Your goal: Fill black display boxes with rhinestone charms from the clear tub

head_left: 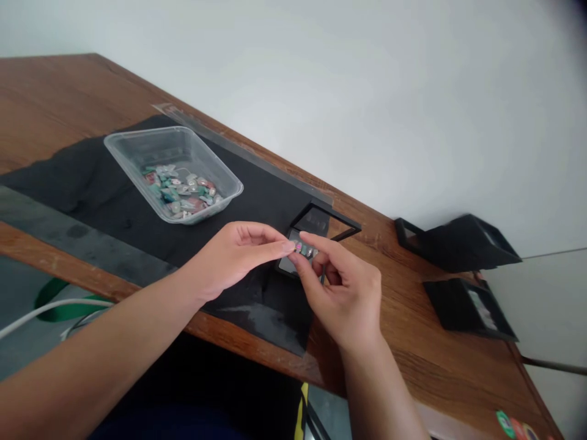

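My left hand (238, 253) and my right hand (346, 287) meet over the black mat (114, 195), fingertips pinched together on a short strip of small coloured stones (305, 249), pink and pale. Right under them lies an open black display box (321, 223) with a clear lid and a grey insert. A clear plastic tray (132, 146) holding several green, pink and white stones sits to the left on the mat, apart from both hands.
Two more black display boxes lie at the right, one tilted (458, 241) near the wall and one flat (470, 308). The wooden table (413, 348) ends close to my body. A white cable and green strap (55, 305) hang below the left edge.
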